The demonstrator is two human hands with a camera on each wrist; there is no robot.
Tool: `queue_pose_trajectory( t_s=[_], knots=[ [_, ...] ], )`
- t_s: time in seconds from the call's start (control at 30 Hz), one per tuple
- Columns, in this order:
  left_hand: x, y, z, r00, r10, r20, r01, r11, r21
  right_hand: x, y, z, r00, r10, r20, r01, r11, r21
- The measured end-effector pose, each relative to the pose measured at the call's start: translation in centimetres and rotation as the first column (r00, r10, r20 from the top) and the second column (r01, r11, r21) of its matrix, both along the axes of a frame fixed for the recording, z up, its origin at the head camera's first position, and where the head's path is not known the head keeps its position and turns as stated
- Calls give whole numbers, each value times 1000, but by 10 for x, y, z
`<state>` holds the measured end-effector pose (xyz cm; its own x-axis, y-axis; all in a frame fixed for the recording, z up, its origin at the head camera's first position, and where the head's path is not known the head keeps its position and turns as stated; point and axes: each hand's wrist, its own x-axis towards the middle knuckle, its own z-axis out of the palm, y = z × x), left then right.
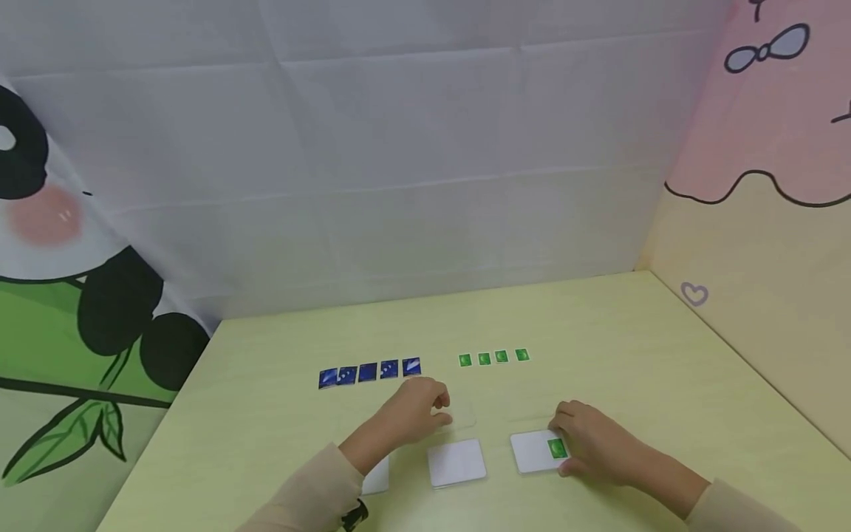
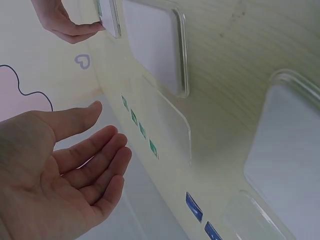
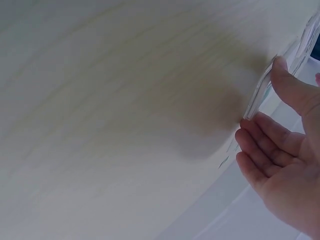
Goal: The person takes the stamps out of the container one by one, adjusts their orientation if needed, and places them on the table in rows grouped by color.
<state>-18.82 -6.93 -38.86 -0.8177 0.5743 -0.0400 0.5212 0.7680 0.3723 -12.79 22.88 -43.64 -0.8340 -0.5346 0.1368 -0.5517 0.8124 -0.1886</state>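
My right hand (image 1: 598,443) holds a flat white card in a clear case (image 1: 528,452) by its right end, thumb at the near edge and fingers at the far edge. A small green square (image 1: 557,448) sits on that card's right part. In the right wrist view, the right thumb and fingertips touch the clear rim. My left hand (image 1: 408,408) hovers above the table, fingers loosely bent and nothing between them, as the left wrist view shows. Beneath and beside it lies a thin clear plate (image 2: 167,117). Another clear-cased white card (image 1: 457,463) lies between the hands.
A third cased white card (image 1: 377,476) is partly hidden by the left arm. Farther back lie a row of several blue squares (image 1: 368,372) and a row of several green squares (image 1: 484,359). A white cloth wall (image 1: 425,222) stands behind the table (image 1: 266,428).
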Motion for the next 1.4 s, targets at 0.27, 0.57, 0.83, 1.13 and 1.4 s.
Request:
queue_pose_trajectory(
  t_s=[0.27, 0.57, 0.83, 1.13, 1.4],
  knots=[
    [3, 13, -1, 1000, 2, 7, -2, 1000, -11, -2, 1, 0, 1000, -3, 27, 3, 1000, 9],
    [9, 24, -4, 1000, 12, 27, -11, 999, -32, 0, 2, 1, 998, 3, 58, -2, 1000, -29],
    [9, 33, -5, 1000, -7, 17, 8, 999, -46, -1, 2, 0, 999, 2, 49, -1, 1000, -16],
    [13, 57, -8, 998, -61, -10, 59, 992, -110, 0, 3, 0, 999, -4, 48, 5, 1000, -13],
    [18, 65, -10, 998, -61, 0, 60, 989, -132, 0, -1, 1, 1000, 5, 29, -4, 1000, -14]
  ],
)
